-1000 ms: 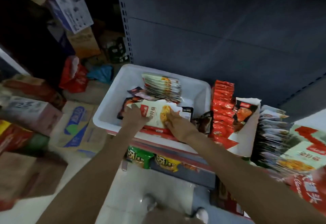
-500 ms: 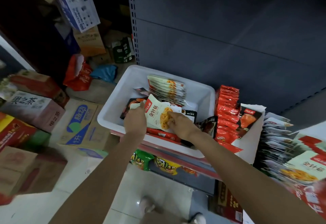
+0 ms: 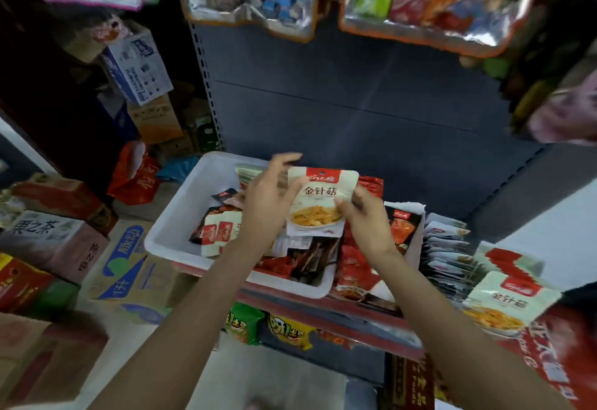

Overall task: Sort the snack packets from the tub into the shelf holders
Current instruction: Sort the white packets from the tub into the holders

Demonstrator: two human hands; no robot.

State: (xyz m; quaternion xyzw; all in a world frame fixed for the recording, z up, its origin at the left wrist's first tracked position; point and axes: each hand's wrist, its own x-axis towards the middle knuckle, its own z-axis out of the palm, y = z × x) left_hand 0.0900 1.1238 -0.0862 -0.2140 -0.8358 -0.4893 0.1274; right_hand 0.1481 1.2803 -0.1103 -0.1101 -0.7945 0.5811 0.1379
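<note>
Just glossy flat packet (image 3: 319,203), fingers (image 3: 347,207) pinching.

Shelf (image 3: 323,304) — white tub (image 3: 174,219) beside red packets (image 3: 355,267) and pale packets (image 3: 449,254)
</note>
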